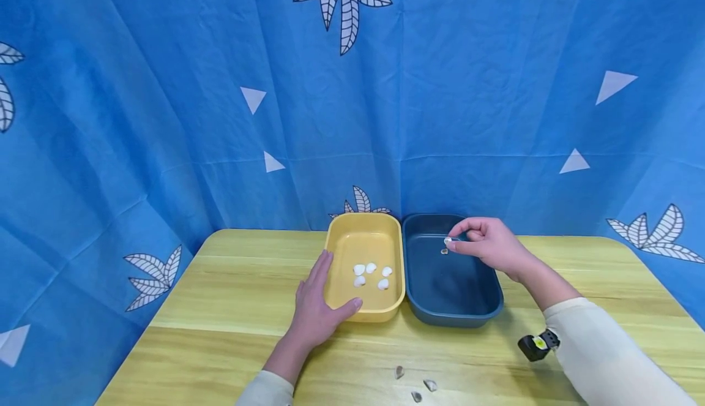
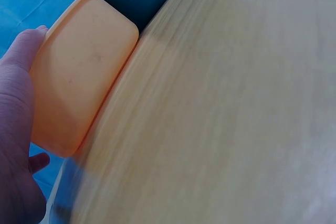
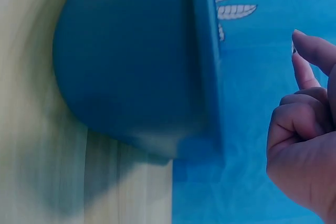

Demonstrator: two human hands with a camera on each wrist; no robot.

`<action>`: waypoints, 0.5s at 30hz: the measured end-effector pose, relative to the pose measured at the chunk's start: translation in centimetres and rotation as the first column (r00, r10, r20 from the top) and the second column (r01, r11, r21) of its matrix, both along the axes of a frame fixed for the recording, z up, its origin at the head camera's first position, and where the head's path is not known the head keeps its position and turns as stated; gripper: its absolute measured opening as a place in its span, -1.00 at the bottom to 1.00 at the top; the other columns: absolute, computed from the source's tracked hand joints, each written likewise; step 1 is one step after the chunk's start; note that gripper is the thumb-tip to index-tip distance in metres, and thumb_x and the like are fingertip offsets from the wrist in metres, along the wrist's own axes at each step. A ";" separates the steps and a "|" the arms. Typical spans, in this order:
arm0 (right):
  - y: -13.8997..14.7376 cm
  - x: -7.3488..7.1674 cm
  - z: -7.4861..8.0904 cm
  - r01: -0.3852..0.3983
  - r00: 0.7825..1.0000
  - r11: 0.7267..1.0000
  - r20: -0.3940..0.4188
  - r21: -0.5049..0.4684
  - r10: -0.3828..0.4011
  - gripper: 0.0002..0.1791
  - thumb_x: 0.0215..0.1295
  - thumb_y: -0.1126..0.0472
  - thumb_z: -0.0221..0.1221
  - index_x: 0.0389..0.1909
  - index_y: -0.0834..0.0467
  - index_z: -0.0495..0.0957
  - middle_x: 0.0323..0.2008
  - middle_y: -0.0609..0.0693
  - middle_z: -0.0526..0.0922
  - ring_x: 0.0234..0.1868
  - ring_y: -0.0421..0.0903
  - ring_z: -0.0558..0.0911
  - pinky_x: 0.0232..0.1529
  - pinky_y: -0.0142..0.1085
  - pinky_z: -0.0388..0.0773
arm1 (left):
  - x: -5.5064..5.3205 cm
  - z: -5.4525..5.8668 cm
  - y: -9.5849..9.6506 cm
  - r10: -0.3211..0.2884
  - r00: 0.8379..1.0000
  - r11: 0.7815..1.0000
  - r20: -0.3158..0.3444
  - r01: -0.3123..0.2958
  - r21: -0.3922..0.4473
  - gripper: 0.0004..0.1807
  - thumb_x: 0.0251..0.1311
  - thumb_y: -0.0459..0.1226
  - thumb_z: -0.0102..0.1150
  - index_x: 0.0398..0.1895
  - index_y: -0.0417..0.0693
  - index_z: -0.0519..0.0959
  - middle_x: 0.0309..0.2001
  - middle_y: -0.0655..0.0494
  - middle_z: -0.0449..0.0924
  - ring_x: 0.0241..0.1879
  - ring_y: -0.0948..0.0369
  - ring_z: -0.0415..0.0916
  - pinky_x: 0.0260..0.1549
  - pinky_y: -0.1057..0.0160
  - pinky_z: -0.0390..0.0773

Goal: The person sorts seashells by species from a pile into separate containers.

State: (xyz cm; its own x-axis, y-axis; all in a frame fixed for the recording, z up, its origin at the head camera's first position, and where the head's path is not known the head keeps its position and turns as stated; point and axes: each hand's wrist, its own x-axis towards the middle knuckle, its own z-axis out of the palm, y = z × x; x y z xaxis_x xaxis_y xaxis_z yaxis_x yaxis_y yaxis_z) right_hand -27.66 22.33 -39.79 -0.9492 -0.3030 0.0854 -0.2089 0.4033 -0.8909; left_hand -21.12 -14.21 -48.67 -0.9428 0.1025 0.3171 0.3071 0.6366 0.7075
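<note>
- The small pale shell (image 1: 448, 240) is pinched between thumb and index finger of the right hand (image 1: 490, 244), above the dark blue tray (image 1: 446, 293); the other fingers are folded in. Because it is held only by the tips, it could be lost early through a slight slip, and it could be bounced off the tray wall.
- A brownish shell (image 1: 444, 251) is seen just below that pinch, apparently on the tray floor. If the fingers are lowered straight down, it could be knocked or covered.
- The yellow tray (image 1: 363, 244) is touched by the left hand (image 1: 318, 314), whose fingers are extended along the left wall, with the thumb spread over the near rim; nothing is seen gripped by it. If that side is pressed too hard, the tray could be tipped or shoved into the blue one, as the two are set side by side.
- Five white shells (image 1: 371, 268) are gathered loosely on the yellow tray's floor; by a jolt they could be scattered.
- Three darker shells (image 1: 430, 385) are left on the table (image 1: 248, 296), in front of the trays. By a trailing sleeve or forearm they could be swept aside.
- The black wrist device (image 1: 532, 346) is carried near the blue tray; if the arm is dropped, the tray's rim could be caught by it.
</note>
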 end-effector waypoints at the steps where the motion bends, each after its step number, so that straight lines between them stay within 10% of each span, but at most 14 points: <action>1: 0.0 -0.2 -0.1 0.007 1.000 1.000 0.007 0.000 -0.007 -0.65 0.25 0.06 0.39 -0.11 0.23 0.63 -0.70 -0.10 0.09 -0.72 -0.09 0.11 -0.69 -0.21 0.15 | 0.0 0.0 0.0 0.000 1.000 1.000 -0.001 0.000 0.000 0.17 0.01 0.25 0.37 0.62 0.16 -0.03 0.58 0.26 -0.13 0.51 0.06 -0.07 0.36 -0.30 -0.22; 15: 0.1 -1.9 -2.1 0.060 0.996 0.998 0.065 0.031 -0.062 -0.59 0.25 0.07 0.38 -0.06 0.30 0.62 -0.70 -0.14 0.09 -0.69 -0.14 0.12 -0.61 -0.23 0.13 | -0.2 -0.4 -0.2 -0.005 1.000 1.000 -0.012 0.005 0.003 0.18 0.00 0.27 0.36 0.61 0.07 0.01 0.58 0.25 -0.10 0.50 0.08 -0.05 0.36 -0.30 -0.20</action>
State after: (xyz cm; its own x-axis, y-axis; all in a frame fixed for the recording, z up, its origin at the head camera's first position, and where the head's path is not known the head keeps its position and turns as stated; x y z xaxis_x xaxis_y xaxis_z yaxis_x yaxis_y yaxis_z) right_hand -29.61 22.44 -41.92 -0.9692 -0.2460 0.0139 -0.1243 0.4394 -0.8896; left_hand -21.33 -14.38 -49.04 -0.9383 0.1063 0.3290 0.3191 0.6327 0.7056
